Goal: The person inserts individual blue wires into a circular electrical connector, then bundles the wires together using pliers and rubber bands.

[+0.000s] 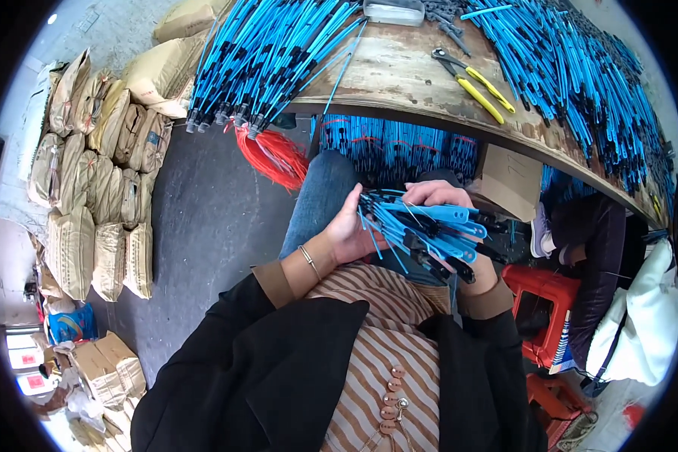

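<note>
Over my lap is a loose bundle of blue plastic strips [452,216] with rounded, holed ends, black fittings and thin blue rods. My right hand [438,194] is closed over the top of the bundle, fingers bent across it. Against the bundle's left end rests my left hand [345,235], palm turned toward the strips, thumb raised and apart from the fingers. Some of its fingers are hidden under the thin rods. The strips fan out toward the right, some tilted downward.
A wooden table [388,64] ahead bears blue strip piles [279,53] and yellow-handled pliers [474,84]. Red strands [275,157] hang off its edge. Beneath stand more strips and a cardboard box [508,181]. Packed sacks [102,158] line the left; a red stool [539,309] and another person's leg [599,256] are right.
</note>
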The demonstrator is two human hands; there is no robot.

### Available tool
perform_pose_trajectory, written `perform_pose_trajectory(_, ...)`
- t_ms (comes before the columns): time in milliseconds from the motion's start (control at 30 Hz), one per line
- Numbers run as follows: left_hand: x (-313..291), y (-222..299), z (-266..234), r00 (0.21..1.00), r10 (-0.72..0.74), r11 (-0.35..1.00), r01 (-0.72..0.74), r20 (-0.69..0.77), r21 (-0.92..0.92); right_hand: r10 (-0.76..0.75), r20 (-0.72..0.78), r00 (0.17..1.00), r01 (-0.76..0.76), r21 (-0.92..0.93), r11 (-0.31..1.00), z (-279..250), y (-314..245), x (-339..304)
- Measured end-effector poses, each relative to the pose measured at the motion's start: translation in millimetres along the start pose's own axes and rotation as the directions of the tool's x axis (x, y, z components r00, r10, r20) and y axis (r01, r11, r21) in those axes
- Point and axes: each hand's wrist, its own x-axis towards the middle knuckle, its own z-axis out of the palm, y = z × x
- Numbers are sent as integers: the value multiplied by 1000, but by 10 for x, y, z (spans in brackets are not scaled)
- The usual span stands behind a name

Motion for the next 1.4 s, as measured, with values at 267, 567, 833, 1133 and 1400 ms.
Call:
perform_pose_trajectory(267,-292,409,-114,870,438,248,-358,226,900,165,122,979,-139,-198,970,38,131,33)
perform_pose_trajectory(567,-25,773,-88,847,-87,367,-461,524,808,249,250,936,-234,-88,968,-60,273,157)
perform_pose_trajectory(833,265,931,-212,715,-297,412,-502,633,761,320,432,843,-324,-66,944,-234,379,304)
perform_pose_trajectory(1133,498,899,-411,791,-191,720,-289,581,631,421,248,872,-425,-42,904,-252,476,346)
perform_pose_trajectory(1400,542,1004,-365,928,-211,650,-102,308,753,364,266,893,-408,133,903,-266,544,313)
